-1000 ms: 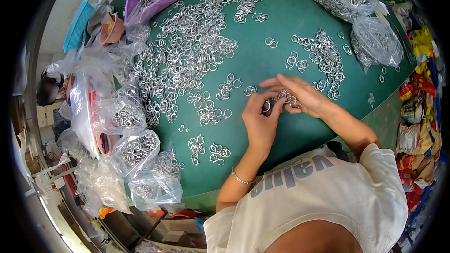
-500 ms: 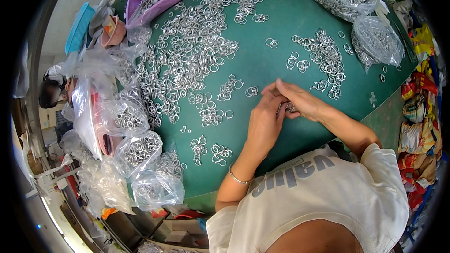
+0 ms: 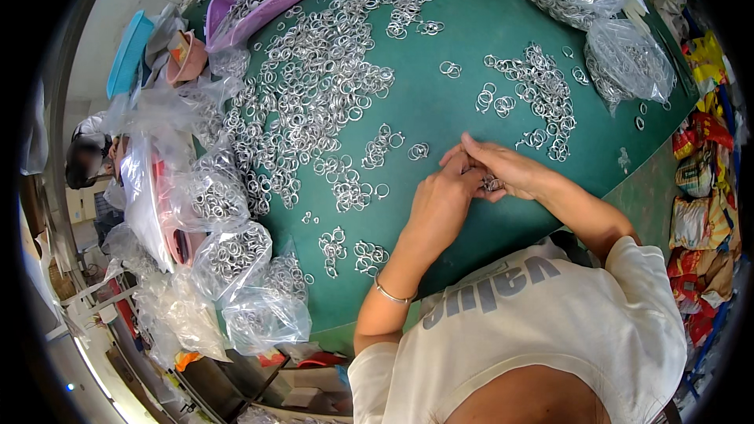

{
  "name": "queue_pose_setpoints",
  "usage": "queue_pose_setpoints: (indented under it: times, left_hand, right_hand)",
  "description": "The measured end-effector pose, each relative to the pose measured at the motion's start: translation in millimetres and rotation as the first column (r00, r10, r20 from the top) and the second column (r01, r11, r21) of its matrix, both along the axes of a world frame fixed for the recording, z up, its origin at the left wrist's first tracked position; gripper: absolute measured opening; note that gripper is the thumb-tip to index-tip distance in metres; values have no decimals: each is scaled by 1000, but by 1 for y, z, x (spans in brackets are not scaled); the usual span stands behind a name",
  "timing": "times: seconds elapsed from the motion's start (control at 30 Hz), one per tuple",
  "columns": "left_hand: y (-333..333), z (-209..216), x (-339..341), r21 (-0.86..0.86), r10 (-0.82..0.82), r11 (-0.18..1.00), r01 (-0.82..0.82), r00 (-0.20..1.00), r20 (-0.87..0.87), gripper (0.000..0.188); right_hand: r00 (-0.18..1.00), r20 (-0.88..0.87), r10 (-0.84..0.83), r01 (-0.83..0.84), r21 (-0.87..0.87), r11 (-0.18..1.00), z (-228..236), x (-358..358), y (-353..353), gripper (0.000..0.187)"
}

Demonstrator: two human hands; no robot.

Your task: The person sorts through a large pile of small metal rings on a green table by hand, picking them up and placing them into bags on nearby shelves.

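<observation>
Hands (image 3: 471, 180) half-hiding metal rings (image 3: 492, 184)

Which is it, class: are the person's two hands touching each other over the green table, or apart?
Touching. The head view shows the left hand pressed against the right hand, no gap, with small metal rings between them.

Since a second ago the left hand (image 3: 441, 202) closes in against the right hand (image 3: 506, 169), covering the small metal rings (image 3: 492, 184) between them, mid-frame.
</observation>
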State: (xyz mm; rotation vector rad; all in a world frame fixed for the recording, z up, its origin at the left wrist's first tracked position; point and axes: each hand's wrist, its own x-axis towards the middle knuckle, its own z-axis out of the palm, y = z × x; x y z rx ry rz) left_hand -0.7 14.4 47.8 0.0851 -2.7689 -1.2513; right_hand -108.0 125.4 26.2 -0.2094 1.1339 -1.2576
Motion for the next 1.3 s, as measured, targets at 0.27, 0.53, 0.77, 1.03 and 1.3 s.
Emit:
queue_pose_setpoints:
  times: [0.27,0.53,0.77,1.03,1.3]
  left_hand:
    - [-5,-4,-4,381,120,915,-130,992,49,12]
    - [-14,-17,1,781,115,551,-294,954,279,10]
    - [-22,-21,9,980,52,-106,-165,984,171,11]
    - [-2,-29,4,887,219,-323,-328,886,408,24]
    - [-12,-75,19,802,78,-595,47,997,0,22]
  right_hand:
    - [999,26,-30,30,10,1000,6,-2,3,55]
    - [988,83,-129,129,14,992,7,3,3,43]
    - [981,-2,-195,194,-65,979,-6,-15,12,32]
    - [-412,-909,-69,167,-150,974,-29,-70,-39,22]
    - [225,-949,-221,124,-197,972,-37,-81,-37,19]
